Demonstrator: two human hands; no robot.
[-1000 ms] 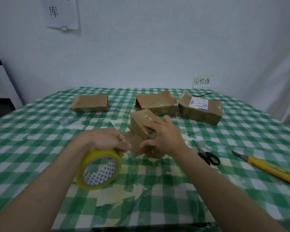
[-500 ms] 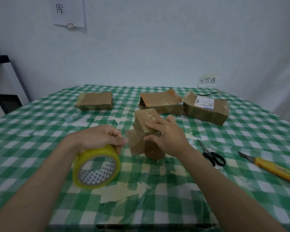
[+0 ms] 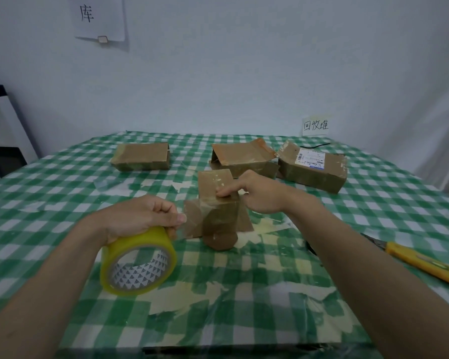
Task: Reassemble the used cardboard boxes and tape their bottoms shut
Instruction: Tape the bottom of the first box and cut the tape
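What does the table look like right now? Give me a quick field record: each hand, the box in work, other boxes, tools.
left hand: grips the yellow tape roll, held above the tablecloth
right hand: index finger presses down on the small box
small box: at centre, flaps splayed out
tape strip: cannot tell whether one runs from roll to box
other boxes: one far left, one far centre, labelled one far right
tools: yellow utility knife at right
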